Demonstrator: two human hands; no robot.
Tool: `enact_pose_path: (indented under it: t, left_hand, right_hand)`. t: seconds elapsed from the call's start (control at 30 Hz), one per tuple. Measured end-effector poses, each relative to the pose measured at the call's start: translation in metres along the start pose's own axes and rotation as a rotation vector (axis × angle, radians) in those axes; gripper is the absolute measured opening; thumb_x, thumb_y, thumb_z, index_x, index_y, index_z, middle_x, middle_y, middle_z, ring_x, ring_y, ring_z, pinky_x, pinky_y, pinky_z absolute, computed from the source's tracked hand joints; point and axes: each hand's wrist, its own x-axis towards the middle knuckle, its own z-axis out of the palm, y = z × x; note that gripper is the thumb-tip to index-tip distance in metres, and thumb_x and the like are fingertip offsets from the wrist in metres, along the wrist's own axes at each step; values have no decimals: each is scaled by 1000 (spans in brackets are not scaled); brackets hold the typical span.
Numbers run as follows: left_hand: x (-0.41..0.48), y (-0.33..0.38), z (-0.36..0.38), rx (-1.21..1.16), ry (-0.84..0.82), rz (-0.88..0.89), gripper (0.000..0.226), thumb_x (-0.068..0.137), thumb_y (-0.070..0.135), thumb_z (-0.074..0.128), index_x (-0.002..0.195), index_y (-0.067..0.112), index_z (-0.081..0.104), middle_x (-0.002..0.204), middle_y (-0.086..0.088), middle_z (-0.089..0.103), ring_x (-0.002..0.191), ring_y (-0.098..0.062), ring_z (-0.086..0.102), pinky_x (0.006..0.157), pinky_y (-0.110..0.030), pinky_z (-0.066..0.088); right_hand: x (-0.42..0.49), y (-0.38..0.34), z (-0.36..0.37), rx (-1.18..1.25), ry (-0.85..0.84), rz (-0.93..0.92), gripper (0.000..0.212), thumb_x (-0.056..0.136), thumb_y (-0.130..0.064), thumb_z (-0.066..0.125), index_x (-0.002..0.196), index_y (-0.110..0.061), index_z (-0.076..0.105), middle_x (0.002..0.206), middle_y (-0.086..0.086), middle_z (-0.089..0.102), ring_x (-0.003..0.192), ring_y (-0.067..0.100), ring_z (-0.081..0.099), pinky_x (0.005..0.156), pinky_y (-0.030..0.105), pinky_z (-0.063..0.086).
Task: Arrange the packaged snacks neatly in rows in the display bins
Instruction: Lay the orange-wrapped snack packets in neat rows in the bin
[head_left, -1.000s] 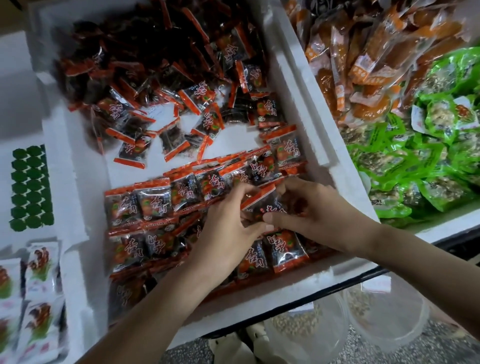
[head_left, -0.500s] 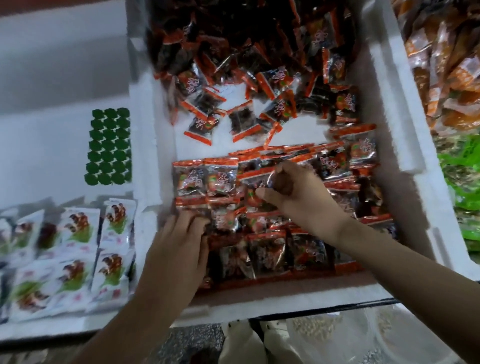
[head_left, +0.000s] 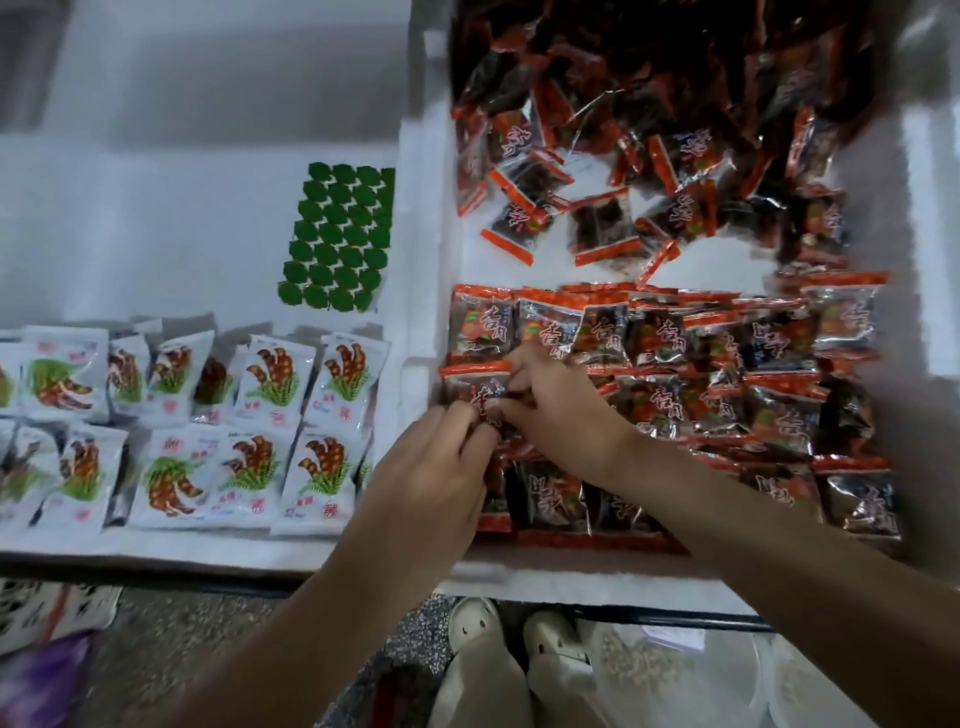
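On my feed the left hand (head_left: 436, 467) and the right hand (head_left: 563, 410) meet on one red packet (head_left: 475, 387) in the near left corner of the bin (head_left: 422, 249). The left hand's fingers are curled, their tips nipping the packet's lower edge. The right hand reaches in from the bin's right side, fingers bent, and pinches the same packet at its right edge. I cannot tell whether the packet lies flat or is lifted off those under it. It sits at the left end of the middle row, just beside the bin's left wall. The rows (head_left: 727, 374) of like packets, overlapping, fill the bin's near half. The bin's far half holds a loose heap (head_left: 649, 104), with bare white floor between heap and rows. Left of the bin, white packets (head_left: 249, 426) lie in two rows, with a green sheet (head_left: 337, 239) behind them. Below the bin's near rim I see pale shoes (head_left: 519, 639).
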Motion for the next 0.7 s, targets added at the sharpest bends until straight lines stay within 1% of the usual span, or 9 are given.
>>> enact_pose_path:
  t: [0.07, 0.13, 0.2, 0.3, 0.4, 0.5, 0.6, 0.63, 0.7]
  left_hand:
    - [2, -1, 1, 33, -20, -5, 25, 79, -1, 52, 100, 4, 64, 94, -8, 61, 84, -22, 56, 83, -29, 37]
    - [4, -2, 3, 54, -56, 3, 30, 81, 4, 46, 105, 5, 64, 98, -7, 62, 90, -22, 56, 87, -30, 36]
    - [7, -3, 2, 68, -94, 9, 32, 79, 7, 43, 103, 7, 64, 96, -5, 62, 87, -21, 57, 83, -29, 38]
    - [9, -5, -3, 81, -152, 26, 26, 69, 4, 65, 94, 10, 67, 91, -3, 62, 81, -20, 59, 74, -25, 45]
    - [17, -8, -6, 122, -179, 22, 29, 63, 8, 78, 91, 11, 69, 87, -2, 62, 79, -19, 60, 75, -25, 43]
    - [40, -14, -6, 122, -126, 33, 24, 71, 9, 74, 94, 8, 66, 89, -7, 60, 81, -23, 58, 76, -28, 38]
    - [78, -19, -1, 92, -81, 41, 22, 79, 10, 67, 101, 7, 64, 96, -10, 60, 87, -26, 59, 80, -37, 48]
    - [92, -19, 2, 67, -83, 34, 24, 82, 10, 64, 106, 6, 63, 101, -11, 60, 91, -28, 59, 82, -39, 49]
    - [121, -20, 10, 14, -116, -23, 33, 91, 15, 56, 122, 6, 56, 118, -13, 55, 106, -29, 54, 92, -42, 44]
  right_hand:
    - [-3, -2, 3, -64, 39, -26, 25, 91, -10, 58, 108, -17, 41, 91, -2, 56, 79, 13, 60, 72, 35, 54]
    - [-5, -2, 2, -181, 97, -76, 31, 91, -10, 59, 116, -16, 41, 96, -5, 53, 83, 11, 55, 77, 31, 50]
    - [-8, -2, -2, -269, 137, -128, 34, 90, -16, 61, 119, -18, 42, 101, -5, 52, 87, 10, 53, 78, 27, 47]
    - [-13, 2, -13, -410, 137, -198, 32, 93, -22, 57, 122, -21, 44, 119, -2, 52, 97, 13, 57, 82, 30, 51]
    - [-14, 12, -40, -506, 185, -236, 32, 94, -18, 54, 125, -17, 47, 124, 0, 50, 108, 14, 54, 91, 27, 48]
    - [-8, 25, -75, -608, 311, -191, 31, 93, -13, 54, 124, -11, 51, 118, 7, 51, 107, 20, 51, 95, 32, 45]
    - [8, 34, -105, -648, 410, -123, 36, 94, -15, 52, 129, -9, 47, 123, 13, 48, 113, 27, 48, 97, 36, 41]
    - [15, 35, -112, -644, 433, -99, 37, 95, -17, 51, 131, -9, 44, 125, 14, 47, 115, 28, 46, 99, 37, 39]
    - [29, 37, -123, -641, 471, -54, 39, 97, -20, 48, 133, -9, 40, 126, 16, 46, 117, 29, 43, 100, 37, 35]
